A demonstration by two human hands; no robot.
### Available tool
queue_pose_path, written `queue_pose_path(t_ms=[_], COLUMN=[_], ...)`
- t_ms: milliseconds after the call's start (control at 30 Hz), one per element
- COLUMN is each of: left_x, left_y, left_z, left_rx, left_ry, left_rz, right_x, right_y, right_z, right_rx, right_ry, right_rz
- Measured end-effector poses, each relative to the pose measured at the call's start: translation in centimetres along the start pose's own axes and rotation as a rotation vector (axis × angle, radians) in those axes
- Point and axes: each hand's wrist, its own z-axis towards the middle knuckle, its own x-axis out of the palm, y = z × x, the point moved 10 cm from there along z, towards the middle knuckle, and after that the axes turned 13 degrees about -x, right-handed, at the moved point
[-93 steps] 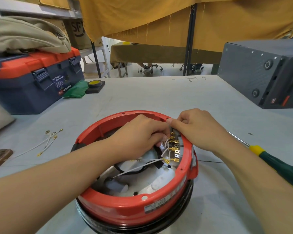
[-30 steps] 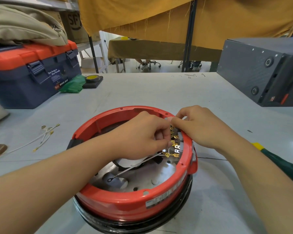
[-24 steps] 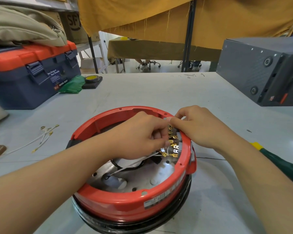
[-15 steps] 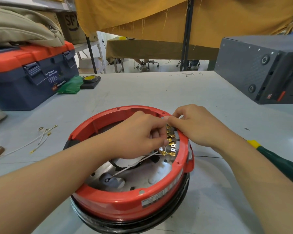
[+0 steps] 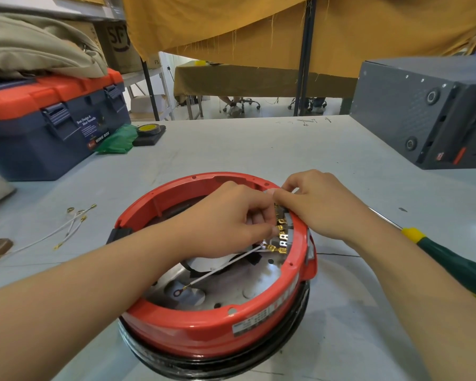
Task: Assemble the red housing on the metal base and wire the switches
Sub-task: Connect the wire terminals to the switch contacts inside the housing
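Fingers of left hand (image 5: pixel 226 218) and right hand (image 5: pixel 316 204) curl over brass terminals (image 5: pixel 279 237), grasp hidden.

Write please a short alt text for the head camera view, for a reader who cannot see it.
Two hands, left hand and right hand, work at brass switch terminals inside the right rim of a red housing on a grey table. A white wire crosses the metal base; a green screwdriver lies right, a blue toolbox far left.

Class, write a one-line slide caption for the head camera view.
Both hands, left hand and right hand, work at brass switch terminals inside the round red plastic housing.
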Motion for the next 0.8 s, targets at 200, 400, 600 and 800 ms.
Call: queue_pose_path(t_ms=[200, 400, 600, 800], left_x=[-0.26, -0.30, -0.33, -0.45], left_y=[0.62, 0.68, 0.42, 0.21], left_z=[0.09, 0.02, -0.06, -0.14], left_rx=[-0.004, 0.040, 0.087, 0.120], left_ry=[0.072, 0.060, 0.035, 0.004], left_rz=[-0.009, 0.112, 0.139, 0.147], right_x=[0.06, 0.06, 0.03, -0.10], right_y=[-0.21, -0.19, -0.18, 0.29], right_z=[-0.05, -0.07, -0.16, -0.31], right_rx=[0.012, 0.008, 0.007, -0.002], right_ry=[0.012, 0.021, 0.031, 0.039], right_rz=[0.019, -0.015, -0.023, -0.029])
